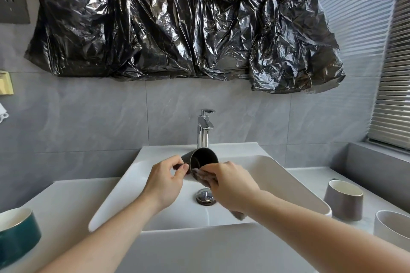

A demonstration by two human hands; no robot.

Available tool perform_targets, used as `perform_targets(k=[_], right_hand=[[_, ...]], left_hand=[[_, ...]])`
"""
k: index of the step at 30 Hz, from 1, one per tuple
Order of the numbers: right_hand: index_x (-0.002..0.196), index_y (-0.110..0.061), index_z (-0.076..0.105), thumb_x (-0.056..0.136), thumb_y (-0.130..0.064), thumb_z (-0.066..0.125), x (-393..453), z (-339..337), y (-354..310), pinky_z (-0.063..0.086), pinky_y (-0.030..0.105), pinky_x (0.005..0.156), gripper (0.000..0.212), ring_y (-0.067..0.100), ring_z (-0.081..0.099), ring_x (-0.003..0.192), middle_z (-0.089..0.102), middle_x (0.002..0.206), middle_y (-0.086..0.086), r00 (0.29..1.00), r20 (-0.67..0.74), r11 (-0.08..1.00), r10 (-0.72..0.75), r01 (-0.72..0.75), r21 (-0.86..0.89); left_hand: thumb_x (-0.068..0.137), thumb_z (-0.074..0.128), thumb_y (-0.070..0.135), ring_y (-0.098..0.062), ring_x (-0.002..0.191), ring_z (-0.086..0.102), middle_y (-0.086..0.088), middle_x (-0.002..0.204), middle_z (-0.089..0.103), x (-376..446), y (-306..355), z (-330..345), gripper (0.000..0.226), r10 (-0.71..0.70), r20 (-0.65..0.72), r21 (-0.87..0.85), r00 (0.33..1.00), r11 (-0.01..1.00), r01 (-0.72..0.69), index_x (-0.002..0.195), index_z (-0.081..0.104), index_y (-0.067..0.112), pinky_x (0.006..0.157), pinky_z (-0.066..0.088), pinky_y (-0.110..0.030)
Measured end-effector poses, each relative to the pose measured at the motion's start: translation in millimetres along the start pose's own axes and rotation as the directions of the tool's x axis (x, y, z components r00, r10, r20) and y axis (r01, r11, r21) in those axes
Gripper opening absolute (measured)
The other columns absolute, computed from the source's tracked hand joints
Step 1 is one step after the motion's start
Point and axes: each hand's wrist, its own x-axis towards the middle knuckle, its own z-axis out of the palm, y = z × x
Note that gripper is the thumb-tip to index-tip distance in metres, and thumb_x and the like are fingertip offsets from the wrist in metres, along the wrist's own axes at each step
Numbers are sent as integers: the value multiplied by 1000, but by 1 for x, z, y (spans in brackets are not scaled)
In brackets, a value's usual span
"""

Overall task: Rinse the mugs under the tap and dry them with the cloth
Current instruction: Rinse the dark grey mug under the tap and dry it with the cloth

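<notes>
**Drying in Progress Over Basin: Slip and Breakage Risk Noted**

Head view. The setting was a grey-tiled bathroom wall with a crumpled sheet of black plastic film [177, 22] fixed across it, above a white rectangular ceramic basin [277, 175] set into a pale countertop [64, 201]. A chrome single-lever tap [204, 128] stood at the back of the basin; no water was seen running from it. A chrome pop-up drain plug [205, 196] sat in the basin floor.

The dark brown-grey tapered mug [199, 158] was held above the basin, just in front of the tap, tilted on its side with its mouth facing the camera. The left hand [165, 182] gripped it by its side, thumb and fingers curled round the wall. The right hand [233, 186] was closed on a small mauve-grey cloth [205, 176], pressing it against the lower rim of the mug; a tail of cloth hung below the wrist.

Three further vessels stood on the countertop: a teal mug with a white interior [17, 237] at the left, and a grey-brown mug with a cream interior [343, 199] and a white mug [392, 226] at the right.

Assessment: the mug was judged to be at the drying stage, with others likely outstanding. The principal hazard was the left hand's one-sided hold on a possibly wet glazed surface; firm wiping pressure from the right hand could twist the mug free and drop it onto the hard basin. A secondary hazard was the right forearm, which passed near the two mugs on the right and could knock them when withdrawn.
</notes>
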Motion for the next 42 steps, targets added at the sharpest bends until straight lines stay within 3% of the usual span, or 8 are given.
perform_targets(k=[5,10,15,21,27,32,37,42], right_hand=[[117,-27,65,90,-12,55,3,-2,12,36,35,67,32,38,66,95,71,106,5,999,7,954,-37,38,-297],[102,-21,71,80,-13,53,17,6,5,40,32,64,30,36,55,78,65,85,7,961,-93,965,260,-256,46],[90,-14,72,86,-14,52,34,10,-19,56,32,75,20,30,67,88,68,82,4,803,126,603,583,-531,595],[99,-9,75,100,-8,51,37,7,-28,64,45,75,24,32,71,79,75,93,18,856,337,177,391,-429,886],[96,-26,81,94,-15,59,19,4,-17,59,31,77,24,14,73,82,82,90,2,958,186,459,220,-270,846],[106,-40,78,83,-23,61,1,-2,4,58,26,81,34,5,71,88,79,92,-18,995,-21,934,96,-83,347],[123,-50,69,85,-30,60,-6,-8,32,47,28,67,44,22,70,88,79,97,-8,990,-123,998,64,-62,25],[100,-35,75,78,-32,60,5,3,28,57,36,69,27,28,68,79,76,80,-3,913,-300,947,275,-203,248]], left_hand=[[101,62,21,-26,83,57,-7,79,67,-1,5,6,26,7,56,47,998,999,-9,76,62,13,78,47,-36],[101,62,23,-17,85,64,-1,80,72,-3,6,7,26,8,118,58,993,998,-15,77,66,13,82,50,-33],[101,60,21,-9,80,63,4,80,72,-5,6,9,25,41,174,35,984,998,-47,78,68,15,73,48,-22],[102,57,14,-13,80,57,-3,86,68,-3,1,2,22,62,158,-37,986,998,-56,85,69,10,74,45,-28],[102,59,18,-20,85,67,3,76,72,1,-2,-2,27,9,49,-46,999,999,-6,77,68,15,84,56,-37],[100,61,21,-22,75,59,-1,70,65,0,-1,-1,29,0,19,-22,1000,1000,0,72,63,16,72,46,-34],[101,61,20,-19,72,51,4,67,60,0,2,7,31,-2,88,-26,996,1000,4,70,59,17,72,43,-35],[102,61,22,-16,71,52,3,72,66,0,-1,10,29,-2,171,-41,985,999,9,74,66,15,73,44,-35]])
